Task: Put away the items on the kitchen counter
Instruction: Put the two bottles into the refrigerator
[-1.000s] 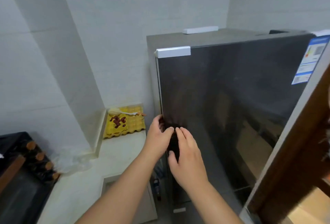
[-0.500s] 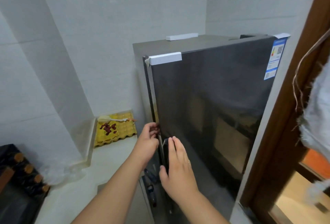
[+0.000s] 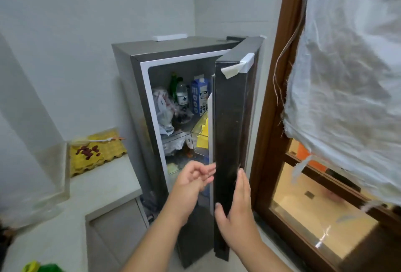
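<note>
You've got a brown wooden window frame (image 3: 268, 145) running down the right of the frame, and a white translucent sheet (image 3: 351, 76) hangs over its upper part — ragged along the lower edge, loose threads trailing down its left side. Through the glass at the lower right you see a warm-lit tiled floor (image 3: 312, 217), with something orange (image 3: 303, 154) behind the sheet's edge. White tiled walls (image 3: 91, 33) fill the upper left and centre of the frame. At the far left edge, low down, a dark shape (image 3: 4, 231) shows — too little to tell what it is.
</note>
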`<state>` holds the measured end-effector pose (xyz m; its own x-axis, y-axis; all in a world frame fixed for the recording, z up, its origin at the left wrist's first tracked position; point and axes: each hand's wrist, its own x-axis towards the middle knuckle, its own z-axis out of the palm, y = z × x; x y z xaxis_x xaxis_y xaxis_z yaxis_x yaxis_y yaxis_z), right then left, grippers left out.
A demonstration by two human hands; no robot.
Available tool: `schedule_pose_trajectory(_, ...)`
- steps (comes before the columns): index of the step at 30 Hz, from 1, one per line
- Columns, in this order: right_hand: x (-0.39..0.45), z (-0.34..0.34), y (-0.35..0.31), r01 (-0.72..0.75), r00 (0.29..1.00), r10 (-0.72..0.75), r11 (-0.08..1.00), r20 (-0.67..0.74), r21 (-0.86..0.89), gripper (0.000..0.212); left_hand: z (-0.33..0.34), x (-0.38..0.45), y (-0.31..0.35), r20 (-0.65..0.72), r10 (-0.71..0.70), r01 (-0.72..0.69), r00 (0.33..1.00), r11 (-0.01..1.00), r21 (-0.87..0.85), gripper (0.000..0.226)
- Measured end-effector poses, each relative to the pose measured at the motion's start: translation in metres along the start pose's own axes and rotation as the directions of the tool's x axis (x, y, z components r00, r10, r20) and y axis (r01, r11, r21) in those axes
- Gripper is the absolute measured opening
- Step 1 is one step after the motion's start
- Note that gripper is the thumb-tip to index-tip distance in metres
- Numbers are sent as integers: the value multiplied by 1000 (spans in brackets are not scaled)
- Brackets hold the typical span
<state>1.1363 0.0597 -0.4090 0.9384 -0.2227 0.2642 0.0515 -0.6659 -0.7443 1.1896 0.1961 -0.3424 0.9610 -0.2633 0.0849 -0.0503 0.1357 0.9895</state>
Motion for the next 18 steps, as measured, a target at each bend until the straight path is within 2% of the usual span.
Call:
schedule_pose_trajectory(4,-10,-52,35,-85,993,91,993,-72,87,104,61,-10,-8,134,18,-28,991,997,74,28)
schedule_pose_trajectory(9,1,-121,93,-99,969,141,973,-203,206,108,160,-11,-19,273,-31,-8,962,990,141,39)
schedule_pose_trajectory(12,24,-178,155,-136,946,190,969,-264,208,104,239,-2,-25,360,-45,-38,932,974,222,39)
schedule_pose_trajectory(15,51,-228,203,-121,943,163,980,-291,157,89,292,11,-33,383,-45,-55,923,967,247,39)
schedule_pose_trajectory(18,74,-260,233,-174,938,207,975,-279,141,79,317,19,-39,350,-84,-22,933,957,290,40)
